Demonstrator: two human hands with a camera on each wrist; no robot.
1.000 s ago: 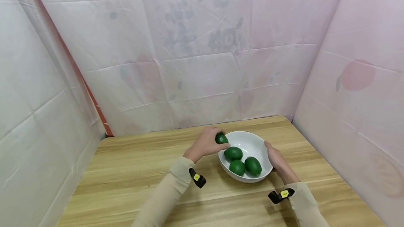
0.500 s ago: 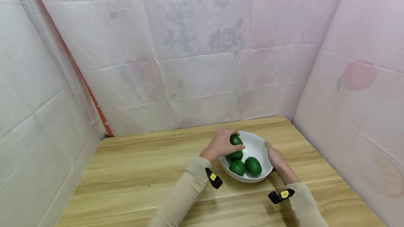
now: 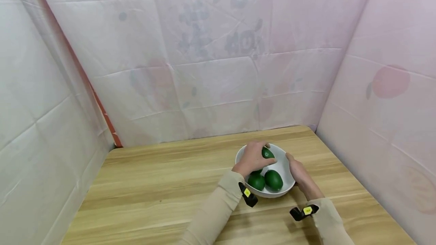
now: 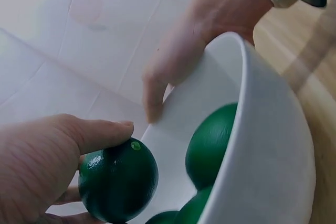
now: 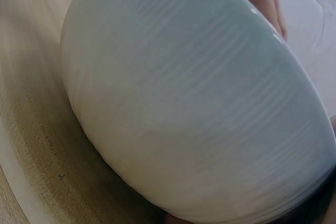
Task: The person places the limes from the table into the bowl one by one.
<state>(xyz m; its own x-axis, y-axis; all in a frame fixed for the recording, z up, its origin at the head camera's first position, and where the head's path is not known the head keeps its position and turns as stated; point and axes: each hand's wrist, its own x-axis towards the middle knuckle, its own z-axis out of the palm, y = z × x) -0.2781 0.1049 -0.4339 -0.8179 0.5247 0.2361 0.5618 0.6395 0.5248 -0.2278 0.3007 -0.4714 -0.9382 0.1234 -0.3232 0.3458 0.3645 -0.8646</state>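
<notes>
My left hand (image 3: 252,158) holds a smooth dark green avocado (image 3: 267,153) over the inside of a white bowl (image 3: 281,165). In the left wrist view, thumb and fingers close around that avocado (image 4: 118,182), whose pale stem spot faces up. Inside the bowl lie one avocado (image 3: 273,180) toward the right, another (image 3: 256,182) near the front wall, and a third mostly hidden beneath my left hand. My right hand (image 3: 299,172) grips the bowl's right side, thumb over the rim and fingers hidden under it. The bowl's outer wall (image 5: 184,103) fills most of the right wrist view.
The bowl stands on a wooden table (image 3: 146,192), right of the middle. Pale printed cloth (image 3: 211,78) hangs behind the table and along both sides. Black wrist cameras (image 3: 249,197) sit on both beige sleeves.
My left hand has carried the avocado rightward, from the bowl's left rim to above its inside. The right hand keeps its grip, and the bowl stays almost in place.
</notes>
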